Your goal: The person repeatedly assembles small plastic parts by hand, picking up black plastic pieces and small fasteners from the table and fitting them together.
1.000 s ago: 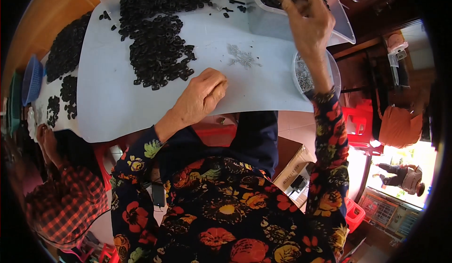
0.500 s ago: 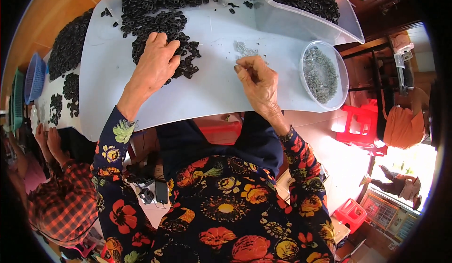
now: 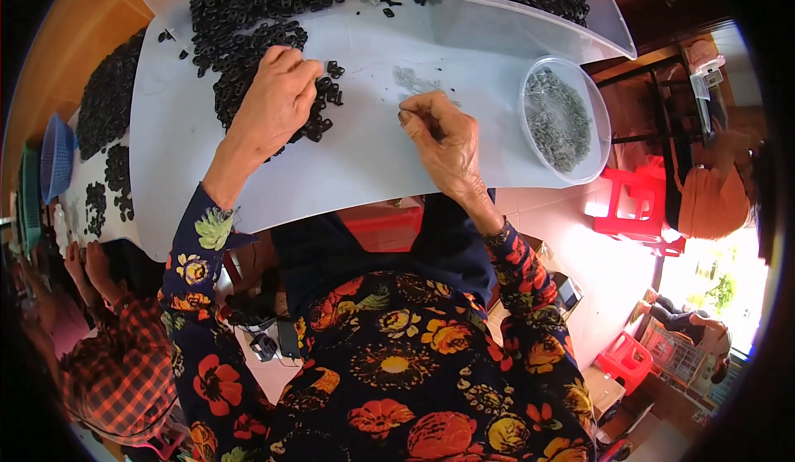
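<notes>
At the smooth pale-grey table (image 3: 348, 156), the left hand (image 3: 277, 102) lies palm-down, fingers curled loosely, on a heap of small black ring-shaped plastic parts (image 3: 248, 23) that spreads toward the table's far edge. The right hand (image 3: 443, 143) rests near the middle of the table, its thumb and fingertips pressed together; whether they pinch anything is too small to tell. Just beyond it lies a thin scatter of tiny grey metal bits (image 3: 414, 81). To the right sits a round clear plastic bowl (image 3: 598, 127) of similar grey pieces, and behind it a clear plastic tub (image 3: 609, 23) holding more black parts.
</notes>
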Demonstrator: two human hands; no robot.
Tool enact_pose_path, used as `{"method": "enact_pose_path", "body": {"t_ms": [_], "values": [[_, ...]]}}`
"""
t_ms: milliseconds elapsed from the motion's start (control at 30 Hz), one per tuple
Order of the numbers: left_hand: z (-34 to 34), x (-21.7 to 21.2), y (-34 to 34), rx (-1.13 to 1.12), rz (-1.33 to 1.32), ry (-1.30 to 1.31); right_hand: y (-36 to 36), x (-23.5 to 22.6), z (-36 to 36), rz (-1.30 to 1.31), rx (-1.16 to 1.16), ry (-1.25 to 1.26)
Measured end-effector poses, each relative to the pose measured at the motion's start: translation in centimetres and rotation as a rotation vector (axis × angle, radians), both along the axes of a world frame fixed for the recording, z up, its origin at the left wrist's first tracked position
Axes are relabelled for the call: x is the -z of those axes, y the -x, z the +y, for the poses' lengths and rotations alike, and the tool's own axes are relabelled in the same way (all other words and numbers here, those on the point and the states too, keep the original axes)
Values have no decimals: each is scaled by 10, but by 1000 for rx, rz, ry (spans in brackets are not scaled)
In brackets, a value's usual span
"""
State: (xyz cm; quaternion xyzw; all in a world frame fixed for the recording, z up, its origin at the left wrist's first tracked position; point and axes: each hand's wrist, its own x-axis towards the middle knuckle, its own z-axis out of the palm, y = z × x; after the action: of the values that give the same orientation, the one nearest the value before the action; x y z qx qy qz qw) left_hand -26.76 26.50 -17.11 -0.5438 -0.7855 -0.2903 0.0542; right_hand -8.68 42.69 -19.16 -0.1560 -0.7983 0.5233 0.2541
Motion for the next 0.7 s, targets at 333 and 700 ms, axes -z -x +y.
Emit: {"method": "enact_pose_path", "body": {"t_ms": [333,700], "values": [[9,1,6,79,32,286,-2,-3,1,-13,-17,-28],[15,3,-4,51,17,205,-2,-5,0,-6,-23,6]]}}
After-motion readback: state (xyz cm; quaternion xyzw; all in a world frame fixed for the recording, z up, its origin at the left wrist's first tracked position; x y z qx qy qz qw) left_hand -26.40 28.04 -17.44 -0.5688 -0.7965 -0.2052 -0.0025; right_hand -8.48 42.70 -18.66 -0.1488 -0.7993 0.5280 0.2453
